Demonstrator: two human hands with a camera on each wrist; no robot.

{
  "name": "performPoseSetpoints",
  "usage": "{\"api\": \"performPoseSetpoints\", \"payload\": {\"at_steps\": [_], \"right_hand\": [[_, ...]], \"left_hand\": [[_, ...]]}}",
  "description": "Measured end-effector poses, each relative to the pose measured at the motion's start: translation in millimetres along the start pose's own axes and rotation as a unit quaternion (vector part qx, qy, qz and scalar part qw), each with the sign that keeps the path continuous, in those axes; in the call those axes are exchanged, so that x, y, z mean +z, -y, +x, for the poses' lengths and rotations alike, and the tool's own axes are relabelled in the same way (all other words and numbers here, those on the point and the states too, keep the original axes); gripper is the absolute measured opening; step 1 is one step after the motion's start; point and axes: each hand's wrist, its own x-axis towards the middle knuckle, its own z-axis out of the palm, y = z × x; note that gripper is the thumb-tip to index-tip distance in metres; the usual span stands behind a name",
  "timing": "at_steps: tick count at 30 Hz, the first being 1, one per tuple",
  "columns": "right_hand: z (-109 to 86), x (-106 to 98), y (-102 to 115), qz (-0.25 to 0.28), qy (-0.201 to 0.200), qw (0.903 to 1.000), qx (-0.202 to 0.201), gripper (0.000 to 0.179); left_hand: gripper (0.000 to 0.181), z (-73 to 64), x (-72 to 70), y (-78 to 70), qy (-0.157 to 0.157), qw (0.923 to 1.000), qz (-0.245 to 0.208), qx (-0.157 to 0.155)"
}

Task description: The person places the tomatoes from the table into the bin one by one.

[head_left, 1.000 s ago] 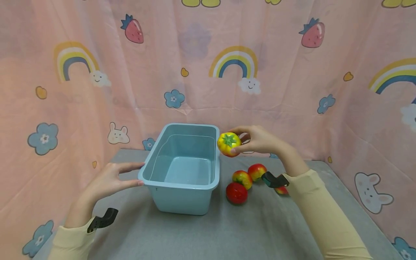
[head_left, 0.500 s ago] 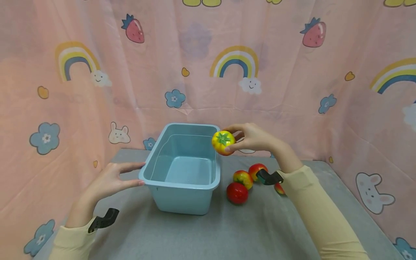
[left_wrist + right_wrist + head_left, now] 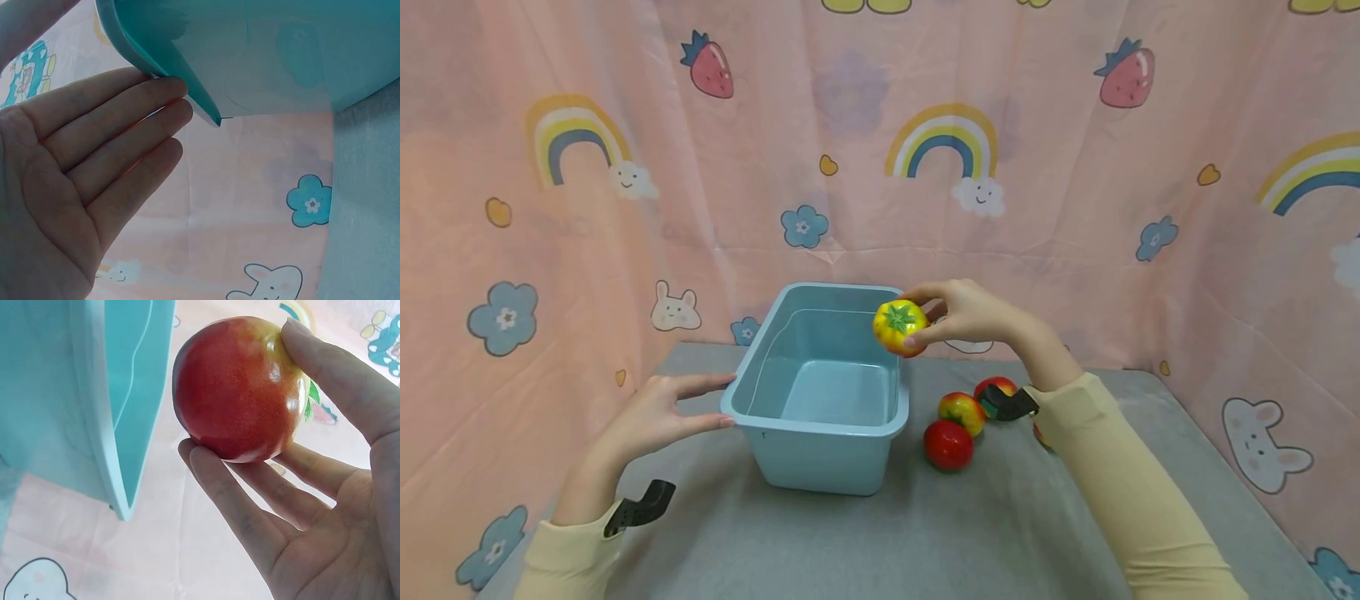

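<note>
My right hand holds a yellow-and-red tomato between thumb and fingers, its green star-shaped leaves facing the head camera. In the head view the tomato overlaps the right rim of a light blue plastic tub, near the far corner. From the right wrist, the red underside of the tomato shows beside the tub wall. My left hand touches the tub's left rim, fingers straight and thumb apart. In the left wrist view its fingertips lie right at the rim. No fruit shows inside the tub.
On the grey table, right of the tub, lie a red fruit, a yellow-red fruit and another red one partly behind the wrist strap. A further fruit peeks from behind the right sleeve. A pink patterned curtain hangs behind.
My right hand has carried the tomato leftward and slightly up, from beside the tub's right rim to over it. The left hand and the tub have stayed put.
</note>
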Motion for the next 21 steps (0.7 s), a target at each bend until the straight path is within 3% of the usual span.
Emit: {"api": "performPoseSetpoints", "payload": {"at_steps": [21], "right_hand": [[19.5,7.4,15.7,0.002,0.024,0.9997,-0.010,0.059]], "left_hand": [[0.058,-0.9,-0.8,-0.3,0.001,1.0000,-0.007,0.000]]}}
